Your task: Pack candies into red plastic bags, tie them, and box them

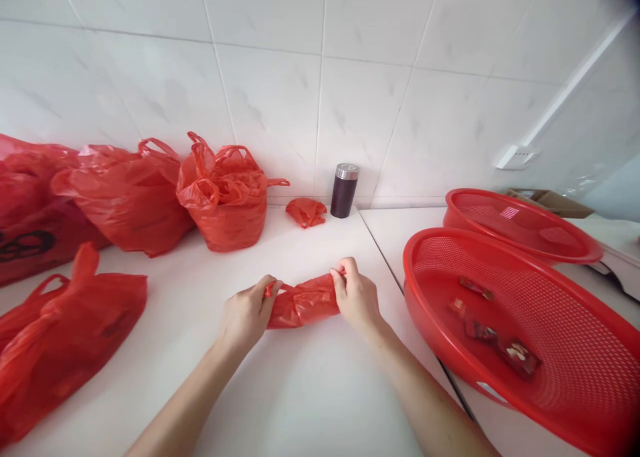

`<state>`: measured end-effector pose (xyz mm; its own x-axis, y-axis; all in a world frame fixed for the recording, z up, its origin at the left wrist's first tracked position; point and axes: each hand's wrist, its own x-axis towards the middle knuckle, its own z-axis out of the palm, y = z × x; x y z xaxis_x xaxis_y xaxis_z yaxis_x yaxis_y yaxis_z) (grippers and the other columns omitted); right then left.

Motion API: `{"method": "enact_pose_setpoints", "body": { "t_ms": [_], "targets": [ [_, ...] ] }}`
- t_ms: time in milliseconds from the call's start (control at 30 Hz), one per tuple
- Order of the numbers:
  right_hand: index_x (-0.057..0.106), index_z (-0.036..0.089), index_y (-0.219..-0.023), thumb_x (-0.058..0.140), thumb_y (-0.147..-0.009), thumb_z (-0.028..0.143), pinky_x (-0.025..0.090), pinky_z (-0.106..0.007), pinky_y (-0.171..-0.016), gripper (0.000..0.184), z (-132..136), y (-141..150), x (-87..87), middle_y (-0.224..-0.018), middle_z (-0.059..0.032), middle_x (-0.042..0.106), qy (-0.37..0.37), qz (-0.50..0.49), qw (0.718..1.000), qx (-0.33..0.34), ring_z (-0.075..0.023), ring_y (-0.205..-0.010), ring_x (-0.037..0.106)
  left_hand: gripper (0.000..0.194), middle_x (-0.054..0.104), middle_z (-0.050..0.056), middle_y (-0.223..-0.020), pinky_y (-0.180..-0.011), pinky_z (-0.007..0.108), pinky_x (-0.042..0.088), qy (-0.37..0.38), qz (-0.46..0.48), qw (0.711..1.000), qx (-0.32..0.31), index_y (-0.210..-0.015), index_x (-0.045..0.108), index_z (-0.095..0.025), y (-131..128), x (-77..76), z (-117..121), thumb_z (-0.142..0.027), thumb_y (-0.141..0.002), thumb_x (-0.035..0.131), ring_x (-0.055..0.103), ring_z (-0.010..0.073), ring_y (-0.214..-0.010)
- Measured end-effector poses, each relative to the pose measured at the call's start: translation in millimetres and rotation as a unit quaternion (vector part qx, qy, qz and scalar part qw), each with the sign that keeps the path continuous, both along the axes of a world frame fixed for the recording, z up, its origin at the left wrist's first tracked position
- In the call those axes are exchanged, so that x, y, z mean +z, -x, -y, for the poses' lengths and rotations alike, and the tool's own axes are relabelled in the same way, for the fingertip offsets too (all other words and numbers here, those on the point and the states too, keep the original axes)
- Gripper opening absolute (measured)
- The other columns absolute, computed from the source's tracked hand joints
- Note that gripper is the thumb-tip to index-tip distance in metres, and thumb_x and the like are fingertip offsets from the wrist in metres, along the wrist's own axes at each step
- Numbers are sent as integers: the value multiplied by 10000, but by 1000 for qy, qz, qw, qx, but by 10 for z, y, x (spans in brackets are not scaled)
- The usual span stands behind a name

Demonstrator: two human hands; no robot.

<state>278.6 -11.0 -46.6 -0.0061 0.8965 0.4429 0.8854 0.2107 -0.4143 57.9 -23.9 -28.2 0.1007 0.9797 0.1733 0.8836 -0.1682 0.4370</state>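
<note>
Between my two hands lies a small red plastic bag [305,302], stretched sideways just above or on the white table. My left hand [247,313] pinches its left end, where a twisted bit of plastic sticks up by the thumb. At the right end, my right hand [356,293] grips the bag's upper corner between thumb and fingers. What the bag contains is hidden by the plastic. Beyond the hands sits another small folded red bag [306,212], beside a dark tumbler with a silver lid [345,190].
Several filled red bags [225,203] line the tiled wall at left, and a large tied red bag [75,330] lies nearer. On the right, a red perforated basket [435,310] holds a few small wrapped packets [520,357]. Another red basket [520,227] stands behind it.
</note>
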Motion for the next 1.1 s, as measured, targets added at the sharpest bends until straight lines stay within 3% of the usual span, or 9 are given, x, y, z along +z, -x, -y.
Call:
{"method": "enact_pose_setpoints", "body": {
  "t_ms": [133,400,633,800,1100],
  "targets": [
    [450,219,-938,310,-988,318,263,-239,-502,179,-47,20,-30,-576,46,525,19,-3,1000,-15,-145,-499,514,402,598,-24,-584,-549,238,372,11,7,1000,21,-793,554,-262,2,14,-32,-485,-960,265,572,174,-547],
    [447,202,-953,387,-961,216,193,-260,-511,62,-304,-19,-262,-656,5,609,88,33,994,-64,-143,-534,529,362,728,43,-778,-561,276,339,19,-75,996,38,-887,647,-280,-47,-176,-196,-413,-949,316,645,240,-671],
    [454,188,-1013,367,-980,225,201,-280,-527,100,-317,5,-312,-749,-33,663,108,52,988,-96,-167,-618,588,376,723,72,-967,-743,311,388,-33,-106,993,33,-1016,642,-239,-73,-313,-197,-358,-972,288,658,229,-795],
    [438,175,-1086,354,-989,218,253,-263,-554,136,-326,-25,-324,-777,-45,673,116,49,984,-128,-166,-675,612,341,720,67,-946,-694,295,384,-35,-71,995,60,-957,633,-233,-26,-362,-204,-367,-962,320,650,214,-739],
    [430,166,-1083,360,-972,205,267,-266,-552,137,-324,-223,-315,-746,-43,653,105,-5,979,-173,-172,-661,611,423,662,12,-619,-573,251,405,2,95,989,115,-695,552,-222,369,-278,-151,-487,-920,312,604,184,-592]
  ]
}}
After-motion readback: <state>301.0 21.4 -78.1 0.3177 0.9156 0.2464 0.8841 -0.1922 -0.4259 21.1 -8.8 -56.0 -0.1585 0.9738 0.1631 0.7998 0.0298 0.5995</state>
